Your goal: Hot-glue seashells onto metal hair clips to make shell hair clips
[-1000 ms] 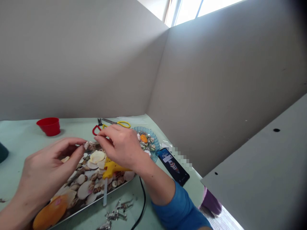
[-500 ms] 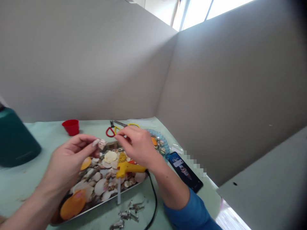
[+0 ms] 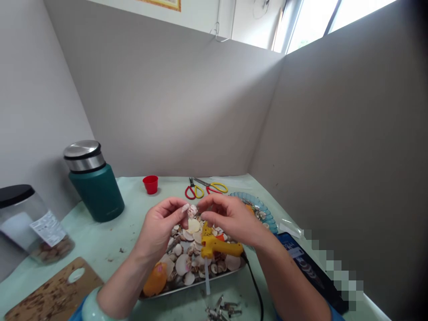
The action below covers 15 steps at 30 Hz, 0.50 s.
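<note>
In the head view, my left hand point(image 3: 159, 227) pinches a small pale, brown-speckled seashell point(image 3: 192, 211) between thumb and fingertips. My right hand point(image 3: 232, 217) is just right of the shell, its thumb and fingers curved and apart with nothing visible between them. Beneath both hands lies a metal tray point(image 3: 177, 292) full of mixed seashells. A yellow hot glue gun point(image 3: 222, 246) rests across the tray, its glue stick point(image 3: 207, 276) pointing toward me. An orange scallop shell point(image 3: 155, 280) sits at the tray's near left corner.
Behind the tray are a red cup point(image 3: 150, 184) and scissors point(image 3: 195, 189). A blue glass plate point(image 3: 267, 213) and phone point(image 3: 309, 267) lie right. Left stand a green flask point(image 3: 96, 191), a jar point(image 3: 40, 229) and a stained board point(image 3: 53, 292). Metal clips point(image 3: 222, 310) lie near the cord point(image 3: 257, 285).
My right hand has come closer to the shell in my left hand, and its thumb and fingers have parted. The view has swung left, bringing in the jar and board.
</note>
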Motion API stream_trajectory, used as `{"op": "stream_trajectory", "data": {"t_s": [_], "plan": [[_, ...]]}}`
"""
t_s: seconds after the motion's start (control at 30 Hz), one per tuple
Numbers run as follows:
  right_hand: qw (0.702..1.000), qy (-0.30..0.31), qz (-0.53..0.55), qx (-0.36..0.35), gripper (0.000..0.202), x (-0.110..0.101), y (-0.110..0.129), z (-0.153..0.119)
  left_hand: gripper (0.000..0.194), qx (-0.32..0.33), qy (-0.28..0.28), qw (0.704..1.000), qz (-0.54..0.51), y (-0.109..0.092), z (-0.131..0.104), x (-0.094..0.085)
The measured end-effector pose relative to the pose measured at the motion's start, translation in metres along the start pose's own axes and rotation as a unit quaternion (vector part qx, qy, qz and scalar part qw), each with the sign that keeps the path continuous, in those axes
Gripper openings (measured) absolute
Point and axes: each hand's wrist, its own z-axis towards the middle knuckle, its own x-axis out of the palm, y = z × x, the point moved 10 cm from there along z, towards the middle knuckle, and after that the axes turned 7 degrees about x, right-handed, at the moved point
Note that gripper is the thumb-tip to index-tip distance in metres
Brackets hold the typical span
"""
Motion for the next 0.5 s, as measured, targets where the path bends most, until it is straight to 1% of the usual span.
{"op": "stream_trajectory", "data": {"t_s": [0.17,0.27,0.4,0.5], "plan": [[0.999,-0.028,-0.026,-0.006,0.012,-0.002,0.001,0.001,0.017,-0.07,-0.011,0.996,-0.053,0.013,-0.005,0.007],[0.997,-0.05,-0.049,-0.013,0.011,-0.005,0.002,0.002,0.018,-0.1,-0.024,0.992,-0.078,0.021,-0.007,0.008],[0.995,-0.067,-0.076,-0.022,0.009,-0.007,0.002,0.003,0.019,-0.133,-0.044,0.984,-0.111,0.032,-0.008,0.006],[0.993,-0.071,-0.089,-0.025,0.009,-0.007,0.001,0.003,0.019,-0.144,-0.058,0.981,-0.12,0.038,-0.008,0.002]]}}
